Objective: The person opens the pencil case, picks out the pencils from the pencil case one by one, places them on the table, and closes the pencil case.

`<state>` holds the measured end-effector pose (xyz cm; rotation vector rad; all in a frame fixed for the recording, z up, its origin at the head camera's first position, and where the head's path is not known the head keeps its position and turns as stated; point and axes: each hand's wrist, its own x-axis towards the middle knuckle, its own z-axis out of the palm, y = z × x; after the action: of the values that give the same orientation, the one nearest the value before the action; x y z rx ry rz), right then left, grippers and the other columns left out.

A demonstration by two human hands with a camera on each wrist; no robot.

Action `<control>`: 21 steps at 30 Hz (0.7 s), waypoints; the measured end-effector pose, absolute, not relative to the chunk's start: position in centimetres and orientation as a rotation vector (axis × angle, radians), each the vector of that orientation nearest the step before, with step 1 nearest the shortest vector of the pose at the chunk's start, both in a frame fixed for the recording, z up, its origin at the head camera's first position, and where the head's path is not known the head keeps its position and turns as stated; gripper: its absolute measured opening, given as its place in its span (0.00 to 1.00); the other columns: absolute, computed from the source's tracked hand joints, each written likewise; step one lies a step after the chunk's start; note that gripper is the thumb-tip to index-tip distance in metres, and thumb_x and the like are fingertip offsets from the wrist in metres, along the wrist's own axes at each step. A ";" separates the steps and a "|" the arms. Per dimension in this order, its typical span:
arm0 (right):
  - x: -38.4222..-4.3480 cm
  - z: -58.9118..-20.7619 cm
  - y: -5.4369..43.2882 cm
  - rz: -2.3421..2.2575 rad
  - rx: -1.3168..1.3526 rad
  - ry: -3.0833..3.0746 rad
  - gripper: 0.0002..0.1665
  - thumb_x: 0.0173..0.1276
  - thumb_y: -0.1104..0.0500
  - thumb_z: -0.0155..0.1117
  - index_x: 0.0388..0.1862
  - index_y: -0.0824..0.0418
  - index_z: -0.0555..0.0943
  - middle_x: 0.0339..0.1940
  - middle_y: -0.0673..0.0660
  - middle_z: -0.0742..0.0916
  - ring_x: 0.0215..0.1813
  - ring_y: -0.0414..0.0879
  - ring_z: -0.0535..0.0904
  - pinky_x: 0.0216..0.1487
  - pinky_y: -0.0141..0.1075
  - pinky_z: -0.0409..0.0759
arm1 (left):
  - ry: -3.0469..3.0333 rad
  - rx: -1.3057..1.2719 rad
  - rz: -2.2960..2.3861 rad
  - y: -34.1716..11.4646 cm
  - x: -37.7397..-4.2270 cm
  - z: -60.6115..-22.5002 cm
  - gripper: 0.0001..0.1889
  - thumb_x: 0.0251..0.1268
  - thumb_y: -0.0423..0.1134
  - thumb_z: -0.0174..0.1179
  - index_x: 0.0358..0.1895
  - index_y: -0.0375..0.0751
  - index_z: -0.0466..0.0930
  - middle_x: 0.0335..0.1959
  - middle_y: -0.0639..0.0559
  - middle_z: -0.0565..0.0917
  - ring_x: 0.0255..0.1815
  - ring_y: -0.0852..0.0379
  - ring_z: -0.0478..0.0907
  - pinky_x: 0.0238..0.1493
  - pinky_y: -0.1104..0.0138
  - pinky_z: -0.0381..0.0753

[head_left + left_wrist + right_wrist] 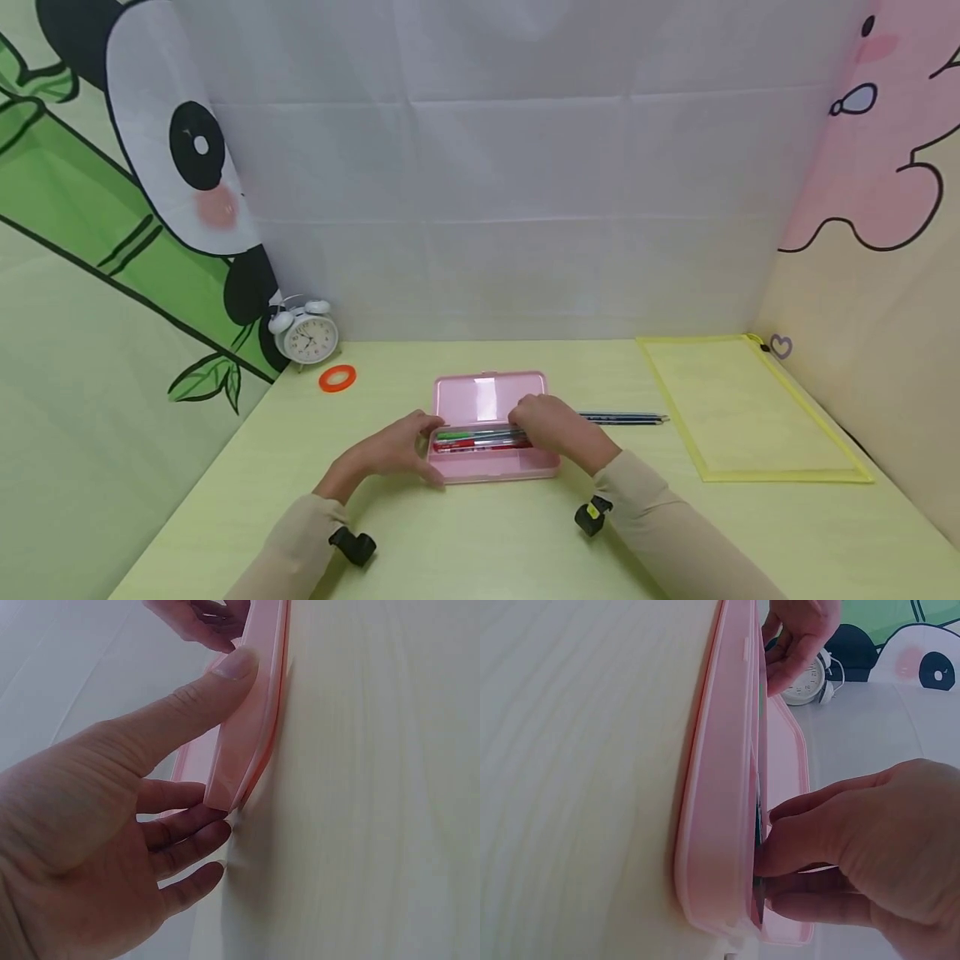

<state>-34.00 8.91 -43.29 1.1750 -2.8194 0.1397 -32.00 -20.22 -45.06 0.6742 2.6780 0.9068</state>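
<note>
A pink pencil case lies on the table with its lid raised at the back. Inside it are several pens, with green, red and dark colours showing. My left hand steadies the case's left end, thumb on the front wall and fingers around the corner, as the left wrist view shows. At the other end my right hand reaches down into the case. Its thumb and fingers pinch the dark end of the pens in the right wrist view; the pens' right ends are hidden under them.
Dark pencils lie right of the case. Further right is a yellow-edged mesh zip pouch. At the back left stand a white alarm clock and an orange tape ring. A white cloth hangs behind the table.
</note>
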 end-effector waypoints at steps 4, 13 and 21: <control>-34.0 -43.1 9.0 0.143 1.185 -2.812 0.07 0.66 0.68 0.69 0.41 0.60 0.89 0.32 0.50 0.84 0.33 0.40 0.75 0.41 0.32 0.81 | 2.677 0.683 0.917 -20.2 -32.0 -45.0 0.49 0.41 0.47 0.83 0.67 0.28 0.69 0.54 0.44 0.74 0.56 0.49 0.70 0.64 0.48 0.68; -34.1 -43.4 9.1 0.134 1.215 -2.774 0.05 0.65 0.65 0.71 0.38 0.58 0.90 0.28 0.48 0.81 0.30 0.39 0.72 0.36 0.30 0.78 | 2.689 0.713 0.900 -20.2 -32.0 -45.2 0.48 0.40 0.46 0.83 0.66 0.28 0.70 0.51 0.46 0.74 0.54 0.50 0.71 0.63 0.48 0.69; -34.4 -43.6 9.4 0.066 1.192 -2.754 0.09 0.65 0.63 0.72 0.43 0.54 0.90 0.31 0.48 0.84 0.31 0.40 0.74 0.36 0.31 0.79 | 2.693 0.725 0.901 -20.2 -32.2 -45.3 0.48 0.41 0.47 0.83 0.66 0.28 0.70 0.51 0.47 0.74 0.54 0.51 0.71 0.63 0.49 0.70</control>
<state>-34.37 9.42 -43.60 1.1925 -2.7540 0.0655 -32.16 -20.17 -45.25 0.7250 2.6932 0.9005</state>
